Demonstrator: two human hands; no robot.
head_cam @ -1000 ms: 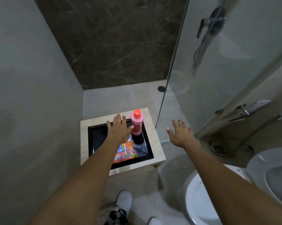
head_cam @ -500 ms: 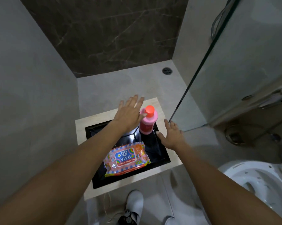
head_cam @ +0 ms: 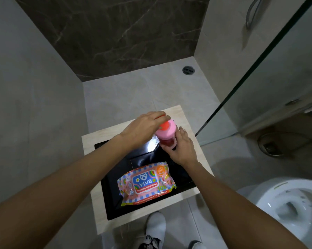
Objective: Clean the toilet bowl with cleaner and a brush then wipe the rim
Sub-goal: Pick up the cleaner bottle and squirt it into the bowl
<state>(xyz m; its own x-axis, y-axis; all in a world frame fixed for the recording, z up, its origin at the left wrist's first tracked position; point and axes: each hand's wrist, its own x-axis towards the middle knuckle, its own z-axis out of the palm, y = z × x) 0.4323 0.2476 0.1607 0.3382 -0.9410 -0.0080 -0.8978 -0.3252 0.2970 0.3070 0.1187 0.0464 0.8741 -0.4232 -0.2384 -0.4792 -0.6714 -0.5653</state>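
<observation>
A pink cleaner bottle [head_cam: 167, 134] with an orange-red cap stands at the far right of a black recessed basin [head_cam: 115, 200] set in a pale wooden stand [head_cam: 191, 139]. My left hand [head_cam: 144, 126] lies over the cap, fingers curled on it. My right hand [head_cam: 180, 148] grips the bottle's lower body from the right. A colourful pack of Viva baby wipes [head_cam: 146, 184] lies flat in the basin, near me. The white toilet bowl [head_cam: 292, 209] is open at lower right, with water inside. No brush is in view.
A glass shower partition [head_cam: 259, 72] stands edge-on to the right of the stand. A floor drain [head_cam: 188, 70] sits in the far corner. Grey walls close in on the left, dark marble at the back. My white shoes [head_cam: 155, 225] are just below the stand.
Both hands closed in on the bottle: the left went from beside it onto the cap, the right from the stand's edge to gripping its body. The view tilted down, showing more of the bowl.
</observation>
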